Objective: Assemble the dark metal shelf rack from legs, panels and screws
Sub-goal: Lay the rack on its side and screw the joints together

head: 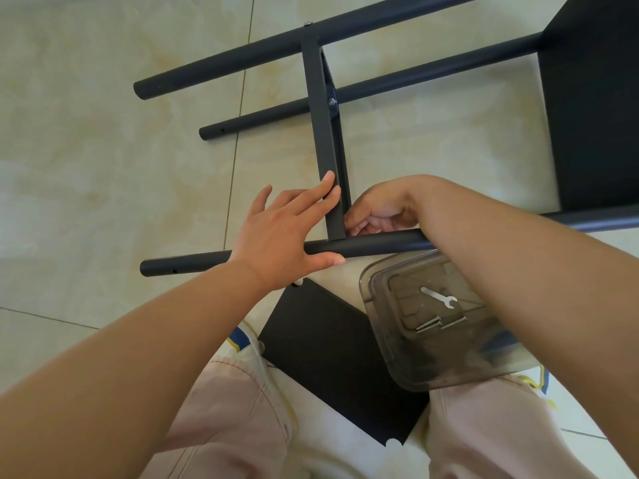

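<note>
- Head view: a pale glossy tiled floor (103,133) is filling the frame, with grout lines running toward 12 o'clock and across at 8 o'clock.
- The half-built rack is lying on its side across the upper and middle frame. One leg (276,50) is running from 9 toward 1 o'clock, a second leg (415,77) is lying just below it, and the near leg (373,245) is crossing the centre.
- A shelf panel (326,133), seen edge-on, is standing between the legs, already bolted to the two far ones. Another panel (594,108) is sitting at 3 o'clock, and a loose panel (332,357) is lying at 6 o'clock between the knees.
- The left hand (280,236) is lying open, fingers straight, bracing the near leg and the panel's lower edge.
- The right hand (380,216) is curling its fingers at the joint where panel meets near leg. It is probably working a screw, but I cannot tell what it is pinching.
- A clear plastic box (449,340) at 5 o'clock is holding a small wrench (437,297) and spare screws (439,324), with the right forearm passing just above it.
- Risks, as I am judging them: the round leg is likely rolling if the left hand eases, putting the holes out of line and cross-threading the screw; the forearm could be knocking the box and scattering the screws; a dropped screw could be skittering away on the smooth tile.
</note>
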